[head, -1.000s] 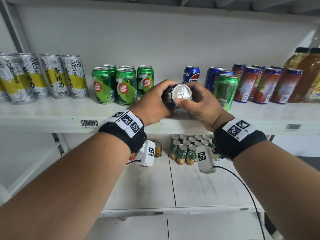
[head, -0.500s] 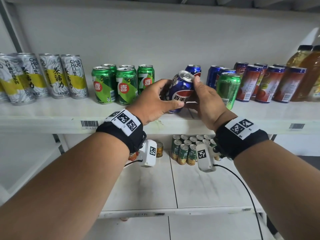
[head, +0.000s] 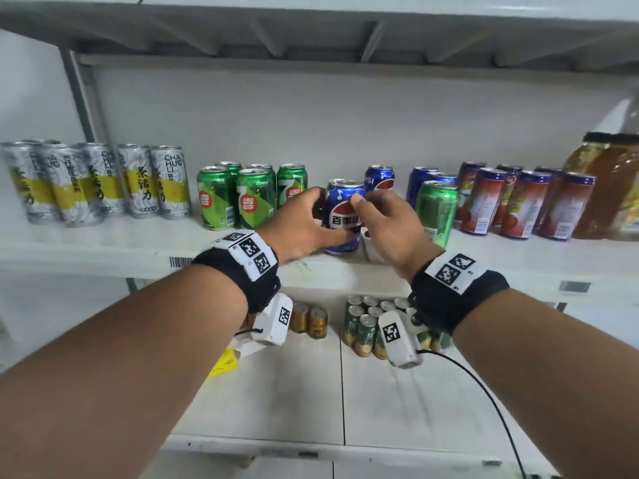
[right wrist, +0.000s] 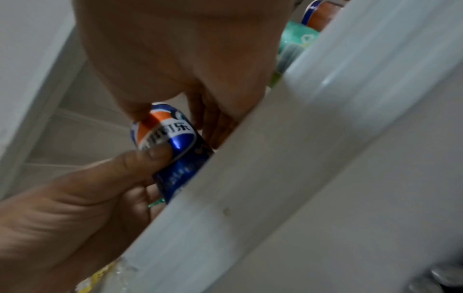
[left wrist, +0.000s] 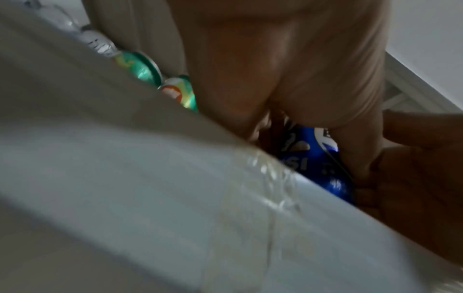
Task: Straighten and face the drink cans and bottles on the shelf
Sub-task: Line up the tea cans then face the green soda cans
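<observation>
Setting the blue cola can (head: pixel 343 216) upright on the shelf (head: pixel 103 252)
Left hand (head: pixel 300 225) and right hand (head: pixel 389 225) both grasp it; best to seat it flat, logo forward, before letting go.

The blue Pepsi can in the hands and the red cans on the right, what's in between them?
In the head view, a green can and more blue cans stand between the held Pepsi can and the red cans.

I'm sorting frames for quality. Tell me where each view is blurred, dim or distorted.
Head view: bright, wide-angle bend in the shelf, slight softness at the bottles. Left wrist view: dim, smeared by motion, the blue can half hidden. Right wrist view: brighter, the can's label readable, the shelf edge streaked.
</observation>
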Motion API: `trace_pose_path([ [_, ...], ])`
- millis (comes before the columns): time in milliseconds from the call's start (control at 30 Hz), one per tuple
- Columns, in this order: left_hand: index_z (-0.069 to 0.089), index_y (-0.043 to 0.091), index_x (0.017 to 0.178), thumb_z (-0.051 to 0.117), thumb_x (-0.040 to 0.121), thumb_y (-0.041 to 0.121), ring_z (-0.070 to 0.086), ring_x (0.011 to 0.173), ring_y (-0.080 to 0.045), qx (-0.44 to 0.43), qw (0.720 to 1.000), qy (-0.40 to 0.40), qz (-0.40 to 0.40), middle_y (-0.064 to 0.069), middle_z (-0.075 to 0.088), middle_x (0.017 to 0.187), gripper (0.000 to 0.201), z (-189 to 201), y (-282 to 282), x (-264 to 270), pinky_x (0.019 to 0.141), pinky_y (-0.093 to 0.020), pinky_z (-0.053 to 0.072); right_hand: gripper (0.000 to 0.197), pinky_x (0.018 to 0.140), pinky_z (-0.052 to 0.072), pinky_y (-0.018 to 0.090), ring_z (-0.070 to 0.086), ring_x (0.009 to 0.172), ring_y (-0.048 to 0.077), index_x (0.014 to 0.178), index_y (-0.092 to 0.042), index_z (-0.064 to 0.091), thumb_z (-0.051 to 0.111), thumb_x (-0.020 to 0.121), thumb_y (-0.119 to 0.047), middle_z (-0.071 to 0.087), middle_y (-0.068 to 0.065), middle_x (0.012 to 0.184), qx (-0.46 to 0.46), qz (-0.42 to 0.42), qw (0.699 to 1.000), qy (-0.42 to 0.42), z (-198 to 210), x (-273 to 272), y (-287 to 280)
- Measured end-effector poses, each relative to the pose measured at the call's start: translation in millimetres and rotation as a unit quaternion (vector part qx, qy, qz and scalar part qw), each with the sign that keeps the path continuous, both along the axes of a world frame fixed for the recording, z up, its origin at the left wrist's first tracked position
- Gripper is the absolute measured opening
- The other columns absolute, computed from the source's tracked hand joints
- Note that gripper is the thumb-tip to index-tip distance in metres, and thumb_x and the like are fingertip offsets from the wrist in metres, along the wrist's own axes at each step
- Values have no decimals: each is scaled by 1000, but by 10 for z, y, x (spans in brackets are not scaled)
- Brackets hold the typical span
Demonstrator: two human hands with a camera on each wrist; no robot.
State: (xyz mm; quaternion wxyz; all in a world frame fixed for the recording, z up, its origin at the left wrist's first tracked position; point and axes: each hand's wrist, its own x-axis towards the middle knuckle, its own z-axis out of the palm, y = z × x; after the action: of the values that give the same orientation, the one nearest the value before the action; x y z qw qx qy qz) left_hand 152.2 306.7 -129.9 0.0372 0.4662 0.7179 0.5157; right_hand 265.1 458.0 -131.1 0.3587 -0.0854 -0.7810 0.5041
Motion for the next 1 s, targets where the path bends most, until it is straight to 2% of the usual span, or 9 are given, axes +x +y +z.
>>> trace_pose_path([
  [67, 52, 22, 146, 100, 66, 37, 72, 115, -8, -18, 999, 26, 15, 9, 73, 127, 95, 132, 6, 43, 105, -35, 59, 33, 89, 57, 34, 70, 94, 12, 117, -17, 69, 59, 103, -45, 75, -5, 101, 93, -48, 995, 5, 150, 72, 47],
  [133, 44, 22, 155, 100, 72, 33, 67, 117, -5, -39, 997, 47, 40, 10, 64, 135, 101, 298, 41, 113, 101, -24, 55, 29, 81, 50, 29, 67, 88, 14, 116, -17, 68, 60, 103, -42, 73, -5, 95, 197, -76, 977, 7, 327, 165, 120],
  [233, 63, 16, 134, 91, 83, 22, 70, 100, -10, -72, 989, 103, 77, 5, 71, 116, 58, 543, 183, 198, 86, -28, 58, 26, 81, 47, 28, 65, 93, 21, 117, -14, 70, 64, 98, -31, 72, 3, 102, 322, -103, 941, -5, 592, 276, 274],
  [300, 69, 16, 122, 86, 86, 25, 70, 100, -17, -118, 976, 139, 118, 2, 71, 112, 41, 671, 298, 253, 86, -30, 58, 27, 82, 40, 26, 63, 101, 25, 117, -15, 73, 64, 94, -28, 70, 7, 109, 381, -125, 915, -45, 741, 337, 401],
  [400, 71, 17, 116, 81, 87, 34, 71, 104, -23, -194, 954, 160, 159, -2, 74, 113, 35, 765, 437, 318, 94, -39, 62, 31, 89, 47, 31, 61, 112, 31, 118, -18, 73, 62, 94, -35, 67, 11, 118, 400, -145, 895, -137, 857, 428, 569],
  [567, 71, 21, 102, 77, 88, 35, 70, 101, -25, -245, 928, 211, 186, -1, 73, 108, 21, 843, 575, 427, 92, -42, 62, 40, 102, 52, 44, 58, 119, 34, 126, -26, 69, 61, 90, -42, 69, 6, 122, 411, -167, 855, -270, 828, 560, 710],
  [667, 72, 20, 107, 77, 87, 39, 70, 103, -25, -266, 919, 215, 197, -1, 73, 110, 27, 862, 610, 460, 92, -41, 62, 47, 107, 44, 50, 52, 126, 37, 132, -34, 64, 64, 88, -49, 63, 5, 129, 415, -191, 842, -287, 780, 600, 736],
  [800, 70, 22, 112, 78, 87, 40, 67, 103, -23, -287, 912, 223, 190, 2, 68, 113, 31, 865, 588, 500, 87, -36, 59, 60, 107, 49, 46, 55, 125, 38, 147, -28, 54, 69, 90, -37, 51, 13, 141, 395, -155, 857, -292, 733, 626, 762],
  [1000, 71, 22, 112, 79, 87, 32, 64, 101, -21, -269, 914, 258, 158, 3, 65, 116, 29, 863, 538, 543, 76, -28, 46, 60, 102, 46, 45, 45, 125, 44, 139, -29, 57, 77, 84, -45, 42, 15, 133, 386, -215, 845, -302, 712, 699, 752],
])
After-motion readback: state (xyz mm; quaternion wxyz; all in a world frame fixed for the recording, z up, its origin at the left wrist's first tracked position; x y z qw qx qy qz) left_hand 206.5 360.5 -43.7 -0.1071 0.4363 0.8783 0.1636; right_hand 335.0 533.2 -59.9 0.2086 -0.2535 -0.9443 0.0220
